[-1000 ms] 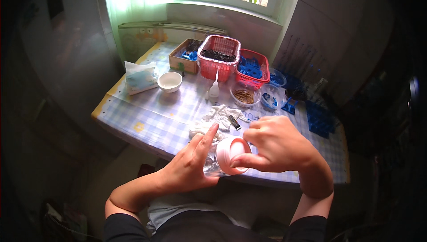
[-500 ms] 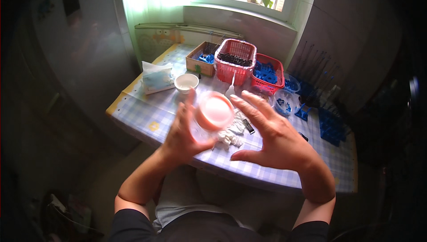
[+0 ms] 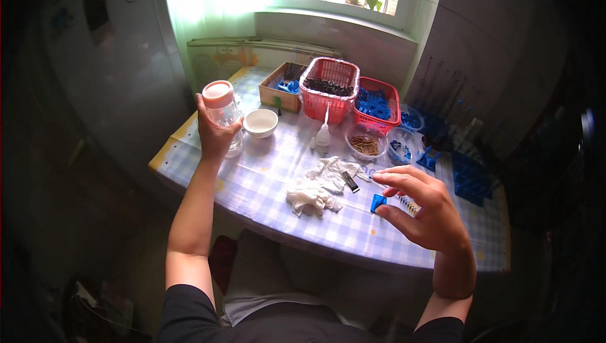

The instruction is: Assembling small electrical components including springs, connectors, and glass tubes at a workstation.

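My left hand (image 3: 216, 136) is wrapped round a clear bottle (image 3: 222, 114) with a pink lid, upright at the left of the table, just left of a white bowl (image 3: 261, 123). Over the right part of the table hovers my right hand (image 3: 429, 207), fingers curved and thumb apart. Close by its thumb tip lies a small blue plastic part (image 3: 379, 203). A coil spring (image 3: 409, 205) shows between that thumb and the fingers. Crumpled white tissues (image 3: 312, 196) and a small black piece (image 3: 351, 182) lie left of this hand.
Behind are a cardboard box (image 3: 282, 99), a pink basket of black parts (image 3: 322, 106) and a red basket of blue parts (image 3: 394, 122). A white squeeze bottle (image 3: 323, 135) stands before them, near a tub of brass-coloured pieces (image 3: 365, 144). Blue racks (image 3: 470, 179) stand at the right.
My left hand has carried the bottle from the middle to the far left and lowered it. My right hand has moved right and down, away from the bottle, toward the blue part.
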The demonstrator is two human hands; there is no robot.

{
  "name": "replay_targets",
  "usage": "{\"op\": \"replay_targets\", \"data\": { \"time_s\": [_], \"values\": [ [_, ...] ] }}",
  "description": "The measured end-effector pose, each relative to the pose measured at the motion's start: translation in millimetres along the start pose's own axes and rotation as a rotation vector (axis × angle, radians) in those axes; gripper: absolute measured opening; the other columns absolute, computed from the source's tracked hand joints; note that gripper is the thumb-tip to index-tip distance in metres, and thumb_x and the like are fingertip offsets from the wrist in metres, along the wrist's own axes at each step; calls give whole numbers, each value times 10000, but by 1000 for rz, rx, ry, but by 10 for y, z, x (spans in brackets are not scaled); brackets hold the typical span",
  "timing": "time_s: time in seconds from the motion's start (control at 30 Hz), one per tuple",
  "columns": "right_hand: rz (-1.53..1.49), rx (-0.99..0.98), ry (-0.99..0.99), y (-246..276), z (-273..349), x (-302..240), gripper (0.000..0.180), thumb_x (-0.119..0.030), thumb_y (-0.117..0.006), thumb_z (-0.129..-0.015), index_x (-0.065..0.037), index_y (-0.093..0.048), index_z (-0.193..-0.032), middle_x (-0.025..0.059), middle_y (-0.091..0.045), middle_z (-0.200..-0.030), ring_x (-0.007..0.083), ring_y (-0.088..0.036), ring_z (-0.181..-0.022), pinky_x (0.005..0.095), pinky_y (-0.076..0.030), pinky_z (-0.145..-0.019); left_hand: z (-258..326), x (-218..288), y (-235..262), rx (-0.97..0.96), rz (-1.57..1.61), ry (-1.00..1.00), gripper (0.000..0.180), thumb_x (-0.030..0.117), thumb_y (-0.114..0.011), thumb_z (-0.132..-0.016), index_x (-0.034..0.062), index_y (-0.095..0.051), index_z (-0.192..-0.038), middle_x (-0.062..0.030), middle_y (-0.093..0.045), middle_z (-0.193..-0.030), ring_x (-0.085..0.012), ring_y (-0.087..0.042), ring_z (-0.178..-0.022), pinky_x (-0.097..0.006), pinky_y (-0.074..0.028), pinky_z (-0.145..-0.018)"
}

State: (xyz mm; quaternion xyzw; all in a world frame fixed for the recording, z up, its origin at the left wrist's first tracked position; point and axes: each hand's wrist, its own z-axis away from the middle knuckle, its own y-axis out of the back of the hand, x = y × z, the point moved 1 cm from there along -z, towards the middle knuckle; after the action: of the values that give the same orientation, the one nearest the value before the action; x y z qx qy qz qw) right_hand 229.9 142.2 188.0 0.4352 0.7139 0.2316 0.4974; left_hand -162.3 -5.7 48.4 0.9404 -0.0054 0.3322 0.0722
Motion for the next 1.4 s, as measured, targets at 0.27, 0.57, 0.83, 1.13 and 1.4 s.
{"op": "replay_targets", "data": {
  "time_s": [0.27, 0.57, 0.83, 1.13, 1.4],
  "values": [
    [-346, 120, 118, 164, -288, -748, 467, 80, -569, -580, 9, -697, -1023, 153, -683, -847, 218, -675, -756, 282, -523, -610, 51, -302, 51, -50, -4, 9, 1197, 54, -826, -673, 66, 58, -1480, -248, -377, -1376, -329, -448, -1258, -418, -389, -1051],
    [-416, 91, 175, 317, -232, -915, 388, -108, -635, -600, 6, -700, -965, 127, -665, -804, 195, -646, -698, 273, -481, -564, 312, -56, 31, -5, -67, 91, 1211, 158, -855, -686, 48, 52, -1481, -208, -333, -1401, -311, -377, -1288, -420, -324, -1082],
    [-511, 202, 78, 417, -36, -402, 348, -254, -624, -646, -13, -692, -887, 97, -654, -794, 149, -599, -665, 250, -424, -537, 519, 512, 499, 239, -113, -94, 951, 184, -748, -756, 17, -145, -1473, -167, -378, -1401, -284, -416, -1232, -424, -313, -1069],
    [432, 205, -454, 195, 225, 955, 267, -175, -648, -822, 9, -677, -1014, 158, -670, -954, 234, -651, -800, 289, -526, -649, 572, 1234, -111, -203, 156, -289, 560, -64, -563, -733, 30, -505, -1282, -154, -544, -1221, -216, -605, -947, -315, -489, -864],
    [204, 465, -581, 138, 527, 1704, 147, -118, -650, -835, 2, -711, -895, 132, -685, -852, 181, -638, -724, 267, -524, -641, 261, 2887, -358, -1020, 858, -12, 509, -18, -521, -605, -35, -633, -1101, -134, -607, -1070, -205, -589, -969, -326, -443, -897]
  ]
}}
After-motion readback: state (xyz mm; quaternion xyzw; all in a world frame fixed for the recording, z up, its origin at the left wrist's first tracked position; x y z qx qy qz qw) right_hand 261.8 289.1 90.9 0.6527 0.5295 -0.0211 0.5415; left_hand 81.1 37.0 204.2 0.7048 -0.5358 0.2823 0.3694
